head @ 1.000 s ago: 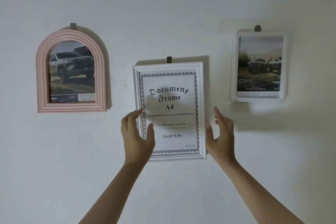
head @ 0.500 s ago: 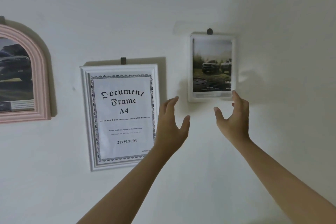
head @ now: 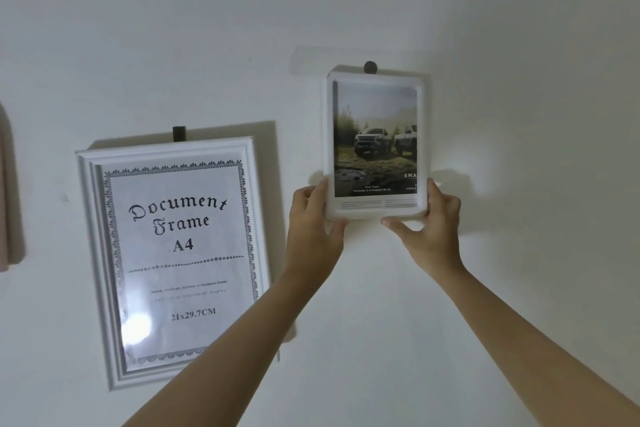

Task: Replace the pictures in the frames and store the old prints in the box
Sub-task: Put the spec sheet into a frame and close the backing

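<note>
a white wall [head: 519, 45] fills the view. at 9 o'clock from centre hangs a large white moulded rectangular frame [head: 90, 253] under a dark hook [head: 179, 133]; it holds a printed sheet reading "document frame a4" [head: 180, 236] and tilts slightly, its top leaning left. the person's left forearm crosses in front of this frame's lower right corner. at the far left edge, a sliver of a pink frame [head: 3, 218] shows.

at 1 o'clock from centre hangs a smaller white rounded-corner plastic frame [head: 375, 210] below a round dark wall peg [head: 370, 67]. its long axis runs upright, 12 to 6 o'clock, face toward the viewer. inside sits a print of two off-road trucks in a misty landscape [head: 375, 139].

the left hand [head: 311, 229] grips the small frame's lower left corner, thumb under the bottom edge and fingers curled up the side. the right hand [head: 429, 229] grips the lower right corner, thumb beneath the bottom edge, fingers wrapped round the side.
</note>
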Demonstrator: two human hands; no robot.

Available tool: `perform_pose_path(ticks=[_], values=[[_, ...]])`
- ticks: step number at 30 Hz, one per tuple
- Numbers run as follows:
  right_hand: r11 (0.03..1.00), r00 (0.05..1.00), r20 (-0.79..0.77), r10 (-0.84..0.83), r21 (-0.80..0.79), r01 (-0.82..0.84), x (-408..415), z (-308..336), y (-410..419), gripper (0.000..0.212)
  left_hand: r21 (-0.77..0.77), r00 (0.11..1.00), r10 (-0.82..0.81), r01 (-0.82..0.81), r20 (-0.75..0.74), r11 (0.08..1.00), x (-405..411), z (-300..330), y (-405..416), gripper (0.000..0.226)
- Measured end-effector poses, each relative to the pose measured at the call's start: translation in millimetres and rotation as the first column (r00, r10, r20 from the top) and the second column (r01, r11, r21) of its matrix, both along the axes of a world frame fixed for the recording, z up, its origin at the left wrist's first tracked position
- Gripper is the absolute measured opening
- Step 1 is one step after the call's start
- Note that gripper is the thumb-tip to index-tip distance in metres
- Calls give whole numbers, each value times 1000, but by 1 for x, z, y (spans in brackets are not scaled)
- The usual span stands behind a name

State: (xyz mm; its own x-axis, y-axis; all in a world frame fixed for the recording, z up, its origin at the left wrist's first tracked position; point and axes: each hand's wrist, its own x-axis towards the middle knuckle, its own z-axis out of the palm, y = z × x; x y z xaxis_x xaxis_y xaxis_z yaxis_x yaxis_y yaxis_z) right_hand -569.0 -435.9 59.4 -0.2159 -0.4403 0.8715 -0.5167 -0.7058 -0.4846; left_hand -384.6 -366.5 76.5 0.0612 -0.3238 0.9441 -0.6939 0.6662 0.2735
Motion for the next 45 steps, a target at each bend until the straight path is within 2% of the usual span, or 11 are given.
perform_pose_path(ticks=[7,12,16,20,23,29,31,34,38,40,45], values=[[996,997,47,69,-54,-67,-6,1,-1,96,-4,999,-46,46,8,999,2,4,-6,72],[994,998,21,60,-97,-57,-4,9,26,97,-29,997,-74,73,-28,997,10,2,8,72],[980,980,-1,197,-33,-197,7,6,72,93,57,990,-108,113,-95,992,30,-13,48,75],[907,911,-30,411,111,-405,30,-12,126,96,192,968,-177,210,-176,959,69,-46,102,78],[847,858,27,513,146,-511,59,-32,163,86,290,953,-188,254,-236,923,103,-77,146,77],[777,770,239,592,84,-624,131,-92,211,53,479,935,-148,296,-322,826,175,-156,223,78],[746,727,327,604,86,-660,155,-115,226,45,538,926,-130,315,-354,782,198,-184,245,77],[701,680,449,579,152,-697,191,-155,255,45,629,921,-82,324,-381,706,228,-225,276,77],[712,705,519,484,235,-662,232,-203,301,45,754,930,-22,312,-368,578,265,-272,317,73],[734,746,495,447,275,-622,248,-223,320,42,804,945,10,273,-327,528,277,-286,332,70],[745,803,414,428,341,-573,284,-270,376,42,774,937,10,282,-349,567,281,-290,357,50]])
